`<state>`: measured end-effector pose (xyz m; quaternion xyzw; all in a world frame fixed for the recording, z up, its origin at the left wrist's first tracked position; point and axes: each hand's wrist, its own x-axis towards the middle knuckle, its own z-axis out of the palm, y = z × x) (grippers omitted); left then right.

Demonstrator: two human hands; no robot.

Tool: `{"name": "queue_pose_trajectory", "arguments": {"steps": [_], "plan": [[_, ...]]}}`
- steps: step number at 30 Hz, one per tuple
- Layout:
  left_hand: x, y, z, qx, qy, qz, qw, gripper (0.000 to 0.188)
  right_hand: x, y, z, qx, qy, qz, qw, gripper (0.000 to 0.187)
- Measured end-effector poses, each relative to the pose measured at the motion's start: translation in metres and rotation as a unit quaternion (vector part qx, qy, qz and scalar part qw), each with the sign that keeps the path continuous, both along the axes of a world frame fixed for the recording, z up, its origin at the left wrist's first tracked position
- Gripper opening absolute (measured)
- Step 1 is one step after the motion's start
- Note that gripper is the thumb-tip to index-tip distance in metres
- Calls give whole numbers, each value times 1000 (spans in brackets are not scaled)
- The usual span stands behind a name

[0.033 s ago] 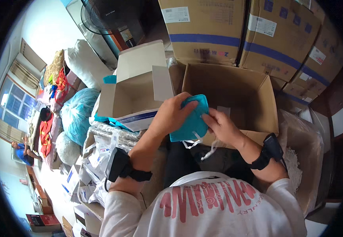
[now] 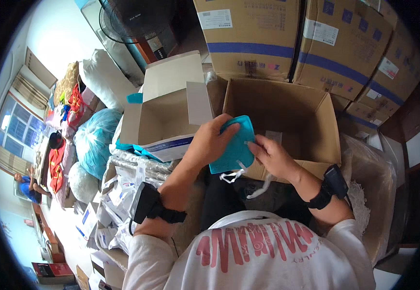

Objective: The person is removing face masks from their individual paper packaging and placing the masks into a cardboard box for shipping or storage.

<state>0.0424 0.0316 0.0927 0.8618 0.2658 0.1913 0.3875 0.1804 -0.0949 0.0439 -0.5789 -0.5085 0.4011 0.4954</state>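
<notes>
A flat, folded teal face mask [image 2: 230, 153] with white elastic straps [image 2: 264, 187] is held up in front of me. My left hand [image 2: 211, 141] is closed on its left side, thumb lying across the face of it. At the right edge, the fingers of my right hand [image 2: 273, 155] are pinched together on the mask. The straps dangle below it. Just beyond my left hand stands an open white carton [image 2: 166, 123] with its flaps up. An open brown cardboard box [image 2: 311, 125] sits beyond my right hand.
Tall taped cartons [image 2: 253, 29] are stacked at the back. To the left lie white packets [image 2: 123, 191] and a stuffed teal plastic bag [image 2: 96, 142]. On the right, a plastic-lined box [image 2: 374, 193] holds white strands. A fan [image 2: 132, 19] stands at back left; a person [image 2: 26, 186] sits far left.
The mask has shifted very slightly in my hands, and its white straps have swung a little. Both hands keep their grip.
</notes>
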Motion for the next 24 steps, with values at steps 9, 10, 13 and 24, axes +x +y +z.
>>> {"name": "queue_pose_trajectory", "arguments": {"steps": [9, 10, 13, 24], "plan": [[7, -16, -31, -67, -120, 46, 989, 36, -18, -1, 38, 321, -298, -16, 899, 11], [9, -23, -28, -13, -135, 22, 990, 34, -21, 2, 42, 337, -276, 42, 899, 11], [17, -1, -32, -13, -118, 124, 985, 27, -34, 2, 43, 319, -314, 54, 893, 10], [-3, 47, -7, -274, -373, 202, 863, 26, -2, 28, 49, 277, -5, -125, 953, 23]]}}
